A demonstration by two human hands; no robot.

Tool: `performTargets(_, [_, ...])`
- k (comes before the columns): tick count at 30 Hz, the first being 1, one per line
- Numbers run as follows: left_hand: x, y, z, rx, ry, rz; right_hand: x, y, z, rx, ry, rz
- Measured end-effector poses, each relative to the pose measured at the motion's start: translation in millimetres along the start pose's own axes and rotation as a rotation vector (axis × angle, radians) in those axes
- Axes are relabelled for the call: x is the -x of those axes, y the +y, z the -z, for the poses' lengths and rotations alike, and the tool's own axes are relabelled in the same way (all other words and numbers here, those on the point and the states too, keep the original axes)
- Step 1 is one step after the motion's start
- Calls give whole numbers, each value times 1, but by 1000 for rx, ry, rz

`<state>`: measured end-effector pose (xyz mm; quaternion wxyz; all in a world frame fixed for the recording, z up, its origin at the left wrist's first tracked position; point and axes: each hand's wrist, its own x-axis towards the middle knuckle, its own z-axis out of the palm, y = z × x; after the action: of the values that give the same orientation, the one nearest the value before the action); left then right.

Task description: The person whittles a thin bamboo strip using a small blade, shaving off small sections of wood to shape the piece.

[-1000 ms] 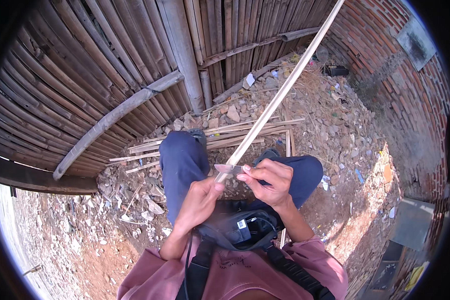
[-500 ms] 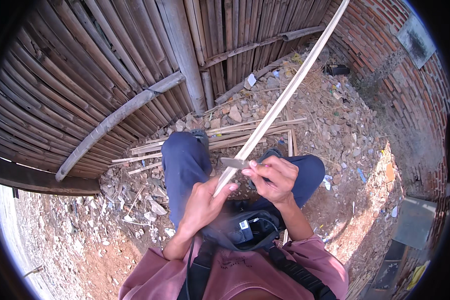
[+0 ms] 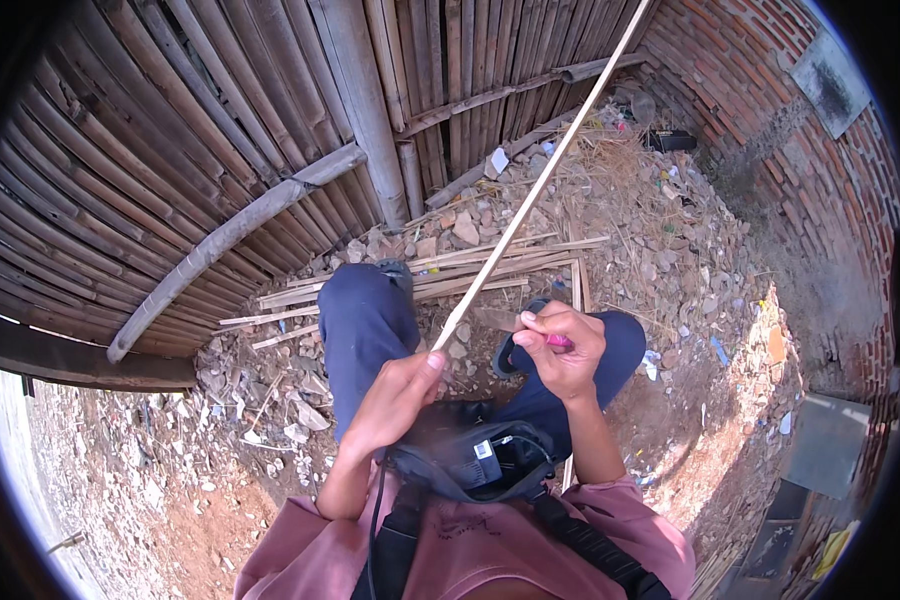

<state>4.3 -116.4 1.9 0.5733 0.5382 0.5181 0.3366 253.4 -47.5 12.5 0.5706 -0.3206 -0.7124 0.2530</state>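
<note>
A long pale wooden strip slants up and to the right from my left hand. My left fingers and thumb are closed round its near end. In my right hand is a knife with a pink handle, gripped in closed fingers. Its grey blade points left toward the strip and blurs into the ground behind, with a small gap between them. Both hands are over my lap, between my bent knees.
Several cut wooden strips lie on the stony ground beyond my knees. A bamboo slat wall rises at the left and back, a brick wall at the right. A black bag rests against my waist.
The knife has moved off the strip to the right, and its pink handle now shows. The strip has turned so that it looks narrower, its far end shifted left.
</note>
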Motion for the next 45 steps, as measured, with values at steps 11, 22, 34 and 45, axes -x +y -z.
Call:
performTargets(11, [3, 25, -15, -197, 48, -130, 6, -9, -22, 65, -94, -31])
performTargets(22, [6, 31, -21, -255, 116, -158, 1, -11, -19, 283, -69, 158])
performTargets(34, [19, 21, -11, -240, 107, -27, -21, 27, 19, 126, 234, -138])
performTargets(45, [11, 20, -8, -204, 88, -68, 1, -1, -14, 78, -115, 0])
